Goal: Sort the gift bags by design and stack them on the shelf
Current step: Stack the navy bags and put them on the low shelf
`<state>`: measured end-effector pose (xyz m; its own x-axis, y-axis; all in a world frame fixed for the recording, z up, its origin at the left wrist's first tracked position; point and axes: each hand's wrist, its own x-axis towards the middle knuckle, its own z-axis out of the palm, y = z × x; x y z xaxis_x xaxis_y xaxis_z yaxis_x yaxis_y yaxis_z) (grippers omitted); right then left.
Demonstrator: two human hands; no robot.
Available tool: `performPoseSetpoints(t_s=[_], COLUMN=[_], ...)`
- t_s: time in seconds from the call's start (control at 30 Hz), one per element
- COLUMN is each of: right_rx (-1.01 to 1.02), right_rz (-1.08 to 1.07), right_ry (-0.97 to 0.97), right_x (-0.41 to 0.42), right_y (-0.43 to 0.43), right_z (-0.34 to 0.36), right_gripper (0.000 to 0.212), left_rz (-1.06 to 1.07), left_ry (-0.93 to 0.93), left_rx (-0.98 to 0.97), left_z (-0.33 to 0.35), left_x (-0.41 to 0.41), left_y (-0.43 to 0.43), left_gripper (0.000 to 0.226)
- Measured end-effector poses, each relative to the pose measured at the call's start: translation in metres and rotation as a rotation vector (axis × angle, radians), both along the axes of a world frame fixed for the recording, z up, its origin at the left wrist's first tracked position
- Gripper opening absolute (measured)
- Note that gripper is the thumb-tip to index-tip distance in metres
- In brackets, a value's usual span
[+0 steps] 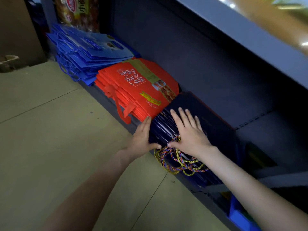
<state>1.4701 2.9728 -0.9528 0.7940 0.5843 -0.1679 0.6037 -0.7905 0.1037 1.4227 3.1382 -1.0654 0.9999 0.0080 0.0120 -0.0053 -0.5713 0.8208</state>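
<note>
Navy gift-bag stack on shelf: R hand flat on top, L hand pressing its side, both grips apart. Red bags w/ white Chinese script adjoin it; blue bags beyond.

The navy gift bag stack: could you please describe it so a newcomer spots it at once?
On the low dark shelf, three stacks lie in a row. The navy stack is the rightmost, beside the red stack, under the right hand. Only it is dark navy with multicoloured braided cord handles.
</note>
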Motion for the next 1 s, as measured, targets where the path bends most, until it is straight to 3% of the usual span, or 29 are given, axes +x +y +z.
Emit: performPoseSetpoints(t_s=[0.13, 0.3, 0.43, 0.53, 0.63, 0.8, 0.9, 1.0], right_rx=[-0.065, -0.099, -0.087, -0.140, -0.072, -0.077, -0.046, 0.107], right_rz=[-0.019, -0.025, -0.006, 0.072, 0.182, 0.145, 0.097, 0.084], right_ry=[-0.147, -0.228, -0.309, -0.452, -0.501, -0.471, -0.527, -0.518], right_x=[-0.021, -0.021, -0.020, -0.031, -0.051, -0.078, -0.081, -0.071], right_y=[-0.022, -0.030, -0.029, -0.034, -0.045, -0.074, -0.080, -0.076], right_z=[-0.016, -0.034, -0.041, -0.044, -0.054, -0.073, -0.067, -0.055], right_gripper=[0.122, 0.137, 0.142, 0.121, 0.098, 0.095, 0.070, 0.061], left_rz=[0.059, 0.237, 0.284, 0.290, 0.223, 0.305, 0.301, 0.262], left_ry=[0.006, 0.053, -0.004, -0.092, -0.119, 0.052, 0.202, 0.345], left_rx=[0.045, -0.120, 0.044, 0.170, 0.168, -0.233, -0.386, -0.533], left_z=[0.001, 0.006, 0.005, -0.007, -0.025, -0.024, -0.010, 0.003], left_x=[0.010, 0.021, 0.016, -0.010, -0.032, -0.049, -0.045, -0.037], left_y=[-0.015, -0.026, -0.029, -0.035, -0.048, -0.072, -0.080, -0.087], left_gripper=[0.111, 0.099, 0.097, 0.091, 0.078, 0.082, 0.050, 0.019])
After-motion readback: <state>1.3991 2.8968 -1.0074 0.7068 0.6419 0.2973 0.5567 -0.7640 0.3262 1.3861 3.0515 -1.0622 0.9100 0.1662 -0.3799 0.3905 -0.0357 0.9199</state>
